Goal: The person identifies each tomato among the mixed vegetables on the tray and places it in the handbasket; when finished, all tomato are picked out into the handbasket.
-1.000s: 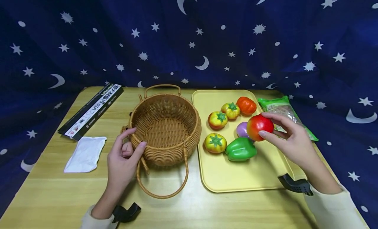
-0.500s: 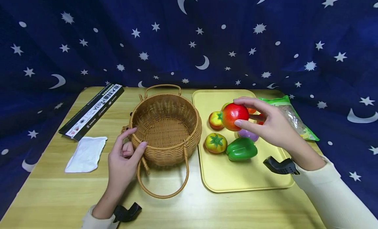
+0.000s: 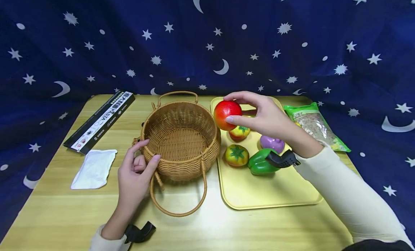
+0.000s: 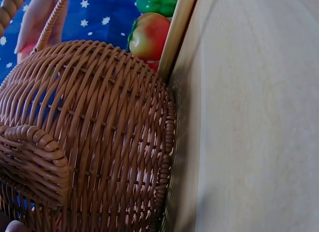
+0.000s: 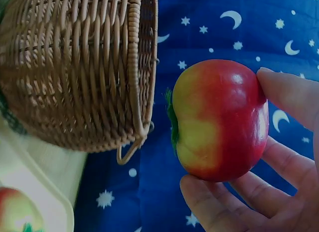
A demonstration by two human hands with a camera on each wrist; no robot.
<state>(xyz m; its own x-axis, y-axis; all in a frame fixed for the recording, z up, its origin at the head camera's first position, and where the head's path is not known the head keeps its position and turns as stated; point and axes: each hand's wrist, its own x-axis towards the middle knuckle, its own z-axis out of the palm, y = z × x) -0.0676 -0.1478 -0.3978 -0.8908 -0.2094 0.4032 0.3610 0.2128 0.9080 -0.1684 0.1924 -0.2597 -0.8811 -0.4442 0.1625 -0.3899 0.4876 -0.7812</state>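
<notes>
My right hand pinches a red-and-yellow toy tomato between thumb and fingers. It hangs in the air just right of the rim of the wicker basket, over the tray's far left corner. In the right wrist view, the tomato has its green leafy top turned toward the basket. My left hand holds the basket's near left rim with thumb and forefinger. No contents show inside the basket.
A yellow tray bears several toy vegetables, among them a green pepper, a purple one and a tomato. A green bag lies behind it. Left are a pasta box and a white packet.
My right hand has carried the toy tomato left and away from me, from above the tray's right side to beside the basket rim. My left hand has stayed on the basket.
</notes>
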